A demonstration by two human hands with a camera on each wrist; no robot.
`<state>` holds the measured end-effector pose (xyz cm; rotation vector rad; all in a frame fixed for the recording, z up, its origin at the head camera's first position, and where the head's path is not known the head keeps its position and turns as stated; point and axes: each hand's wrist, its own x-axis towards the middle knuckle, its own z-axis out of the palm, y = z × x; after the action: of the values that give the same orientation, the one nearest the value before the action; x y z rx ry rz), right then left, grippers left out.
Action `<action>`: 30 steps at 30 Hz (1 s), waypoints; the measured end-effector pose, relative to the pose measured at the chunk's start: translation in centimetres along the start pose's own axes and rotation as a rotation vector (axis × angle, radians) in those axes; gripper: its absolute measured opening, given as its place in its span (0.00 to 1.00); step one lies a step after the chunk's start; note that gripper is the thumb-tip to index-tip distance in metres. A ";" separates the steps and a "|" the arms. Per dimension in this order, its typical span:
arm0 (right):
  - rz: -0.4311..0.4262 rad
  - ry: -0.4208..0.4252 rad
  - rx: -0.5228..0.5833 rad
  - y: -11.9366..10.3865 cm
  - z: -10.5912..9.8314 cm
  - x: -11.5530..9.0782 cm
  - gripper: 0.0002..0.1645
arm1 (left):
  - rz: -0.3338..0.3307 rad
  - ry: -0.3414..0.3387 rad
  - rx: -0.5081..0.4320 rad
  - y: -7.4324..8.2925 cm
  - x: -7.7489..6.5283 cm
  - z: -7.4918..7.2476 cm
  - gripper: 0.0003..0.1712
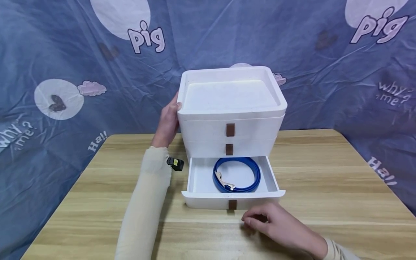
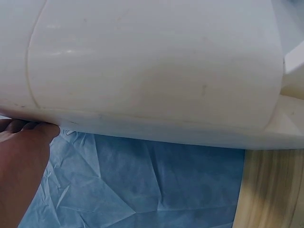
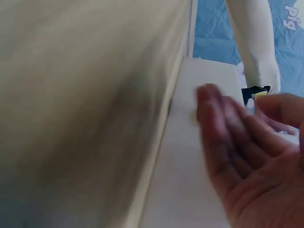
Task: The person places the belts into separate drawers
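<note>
A white plastic drawer unit [image 1: 231,94] with brown pull tabs stands at the table's far middle. Its bottom drawer [image 1: 203,177] is pulled out, and a coiled blue belt [image 1: 255,175] with a metal buckle lies inside. My left hand [image 1: 169,117] grips the upper left side of the unit; in the left wrist view its fingers [image 2: 45,129] meet the unit's edge, their tips partly hidden. Just in front of the drawer, to the right of its brown tab [image 1: 232,204], my right hand [image 1: 271,224] hovers with loosely bent fingers and nothing in them.
The wooden table [image 1: 325,173] extends on both sides of the unit. Behind it hangs a blue printed cloth [image 1: 208,39]. Two upper drawers [image 1: 204,130] are closed, and the unit's top is a shallow tray [image 1: 227,95]. A small black camera [image 1: 175,163] sits at the left wrist.
</note>
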<state>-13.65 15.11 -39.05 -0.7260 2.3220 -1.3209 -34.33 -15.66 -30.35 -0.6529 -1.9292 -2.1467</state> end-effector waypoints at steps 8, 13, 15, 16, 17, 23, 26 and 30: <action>0.061 -0.027 0.074 1.2 0.2 0.5 0.20 | 0.007 -0.002 -0.016 -0.2 0.1 -0.1 0.39; 0.075 -0.054 0.243 1.6 0.2 1.1 0.23 | 0.012 0.001 -0.004 -0.4 0.1 -0.1 0.40; 0.079 -0.077 0.332 1.7 0.3 1.3 0.23 | 0.012 0.002 0.003 -0.4 0.1 -0.2 0.40; 0.073 -0.085 0.364 1.8 0.4 1.3 0.23 | 0.011 0.000 0.005 -0.4 0.1 -0.1 0.40; 0.066 -0.090 0.385 1.8 0.5 1.4 0.23 | 0.010 -0.003 0.008 -0.4 0.1 -0.1 0.40; 0.016 -0.096 0.414 1.9 1.1 1.7 0.21 | 0.006 -0.003 0.014 -0.3 0.1 -0.2 0.40; 0.012 -0.122 0.444 2.0 1.3 1.8 0.16 | 0.000 0.000 0.018 -0.3 0.0 -0.2 0.40; -0.005 -0.186 0.522 2.3 1.6 1.8 0.12 | -0.004 -0.003 0.021 -0.3 0.0 -0.2 0.40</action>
<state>-14.82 13.89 -41.92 -0.6441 1.7204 -1.6826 -34.50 -15.83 -30.60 -0.6499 -1.9536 -2.1262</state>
